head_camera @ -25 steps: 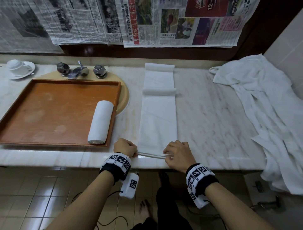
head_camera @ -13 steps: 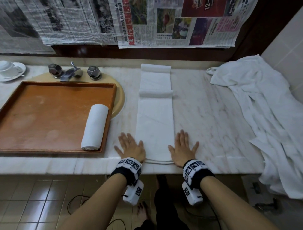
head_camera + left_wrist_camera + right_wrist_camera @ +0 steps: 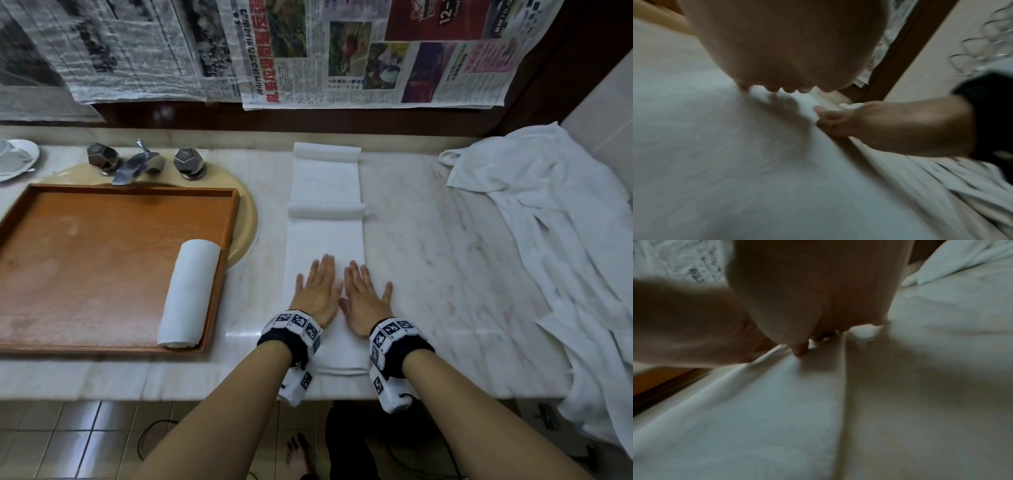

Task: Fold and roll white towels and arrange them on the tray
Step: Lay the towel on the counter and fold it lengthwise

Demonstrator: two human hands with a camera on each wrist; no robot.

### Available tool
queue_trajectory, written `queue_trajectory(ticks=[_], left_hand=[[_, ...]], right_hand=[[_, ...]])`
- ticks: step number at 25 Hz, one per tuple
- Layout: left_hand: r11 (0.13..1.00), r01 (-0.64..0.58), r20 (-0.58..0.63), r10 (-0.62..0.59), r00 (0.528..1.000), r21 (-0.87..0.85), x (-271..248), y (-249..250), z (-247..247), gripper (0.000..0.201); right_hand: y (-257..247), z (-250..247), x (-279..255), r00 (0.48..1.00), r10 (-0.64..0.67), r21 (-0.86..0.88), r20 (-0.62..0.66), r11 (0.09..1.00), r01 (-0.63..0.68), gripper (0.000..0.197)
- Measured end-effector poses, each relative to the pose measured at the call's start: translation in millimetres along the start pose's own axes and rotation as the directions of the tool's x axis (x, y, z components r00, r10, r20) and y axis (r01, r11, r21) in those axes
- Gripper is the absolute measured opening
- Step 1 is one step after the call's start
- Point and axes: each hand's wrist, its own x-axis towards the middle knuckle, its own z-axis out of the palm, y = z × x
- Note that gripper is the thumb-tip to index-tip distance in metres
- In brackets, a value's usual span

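Two flat palms, left hand (image 3: 318, 291) and right hand (image 3: 365, 298), grasping nothing, smooth my folded towel (image 3: 325, 240) evenly toward twelve o'clock before rolling.

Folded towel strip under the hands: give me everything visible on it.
The folded towel strip is white, looks like soft terry, and lies flat on the marble counter as a long narrow band running away from the person. A raised cross fold sits past its middle and its far end curls up. The left hand and right hand press flat on its near part, fingers straight.
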Motion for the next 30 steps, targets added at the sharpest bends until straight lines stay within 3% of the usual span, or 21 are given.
queue_trajectory(ticks=[1, 2, 3, 4, 5, 7, 9, 11, 12, 13, 14, 15, 17, 18, 19, 20, 22, 23, 25, 27, 30], left_hand=[[0.996, 0.081, -0.021, -0.082, 0.996, -0.026, 6, -8, -1, 0.060], [0.959, 0.264, -0.077, -0.273, 0.959, -0.100, 9, -18, -5, 0.061], [0.890, 0.432, -0.129, -0.450, 0.884, -0.148, 12, -24, -13, 0.063], [0.859, 0.495, -0.155, -0.510, 0.846, -0.127, 13, -24, -20, 0.064], [0.896, 0.435, -0.165, -0.444, 0.881, -0.088, 16, -20, -23, 0.064], [0.994, 0.102, -0.084, -0.098, 0.992, 0.038, 25, -3, -18, 0.062], [0.986, -0.118, 0.054, 0.112, 0.992, 0.121, 36, -4, -12, 0.059], [0.995, 0.019, -0.033, -0.016, 0.999, 0.097, 49, -21, -19, 0.058], [0.972, 0.233, -0.128, -0.228, 0.965, 0.024, 52, -28, -27, 0.059], [0.913, 0.405, -0.192, -0.406, 0.894, -0.045, 55, -30, -40, 0.061], [0.877, 0.476, -0.186, -0.479, 0.858, -0.062, 55, -26, -48, 0.062], [0.906, 0.424, -0.172, -0.420, 0.891, -0.012, 52, -17, -50, 0.063], [0.978, 0.099, -0.090, -0.083, 0.992, 0.183, 38, -5, -30, 0.061], [0.976, -0.023, -0.018, 0.027, 0.999, 0.215, 26, -9, -18, 0.059], [0.971, -0.039, 0.022, 0.035, 0.999, 0.234, 16, -18, -14, 0.059], [0.973, 0.068, -0.027, -0.064, 0.998, 0.220, 8, -32, -11, 0.059], [0.914, 0.360, -0.141, -0.337, 0.931, 0.186, -1, -49, -23, 0.060], [0.895, 0.375, -0.139, -0.351, 0.926, 0.239, -9, -50, -25, 0.061], [0.926, 0.129, -0.110, -0.096, 0.989, 0.354, -27, -38, -7, 0.059], [0.923, -0.076, -0.021, 0.090, 0.996, 0.377, -49, -33, 23, 0.057], [0.921, -0.004, -0.116, 0.053, 0.992, 0.389, -67, -58, 36, 0.059]], right_hand=[[3, 2, 2, 1.000, 0.003, -0.021, 0.003, 1.000, -0.002, 0.066], [7, 5, 3, 1.000, 0.009, -0.048, -0.004, 0.999, -0.009, 0.067], [11, 6, 3, 1.000, 0.012, -0.071, -0.017, 0.997, -0.013, 0.067], [13, 6, 2, 0.999, 0.010, -0.083, -0.033, 0.996, -0.013, 0.068], [13, 5, 2, 0.999, 0.002, -0.078, -0.050, 0.997, -0.006, 0.069], [12, -1, 6, 0.992, -0.022, -0.037, -0.123, 0.999, 0.018, 0.069], [14, -9, 8, 0.983, -0.033, -0.023, -0.183, 0.999, 0.029, 0.066], [19, -13, 11, 0.978, -0.050, -0.041, -0.204, 0.998, 0.043, 0.064], [20, -13, 12, 0.976, -0.058, -0.050, -0.211, 0.998, 0.049, 0.064], [21, -13, 12, 0.975, -0.061, -0.050, -0.212, 0.997, 0.052, 0.064], [21, -12, 12, 0.977, -0.059, -0.045, -0.204, 0.998, 0.051, 0.064], [21, -10, 12, 0.980, -0.053, -0.036, -0.190, 0.998, 0.047, 0.065], [23, -6, 12, 0.987, -0.058, -0.043, -0.147, 0.998, 0.052, 0.066], [24, -5, 12, 0.992, -0.060, -0.057, -0.113, 0.997, 0.054, 0.067], [26, -7, 14, 0.996, -0.056, -0.072, -0.074, 0.996, 0.050, 0.067], [27, -9, 14, 0.999, -0.036, -0.083, -0.037, 0.996, 0.033, 0.066], [20, -12, 11, 0.999, 0.034, -0.078, -0.027, 0.996, -0.036, 0.066], [11, -9, 3, 0.998, 0.052, -0.063, -0.047, 0.996, -0.055, 0.066], [-9, 11, -15, 0.996, -0.034, -0.079, -0.079, 0.996, 0.028, 0.065], [-16, 41, -36, 0.993, -0.102, -0.125, -0.066, 0.988, 0.093, 0.065], [7, 59, -47, 0.984, -0.008, -0.124, -0.177, 0.992, -0.014, 0.067]])
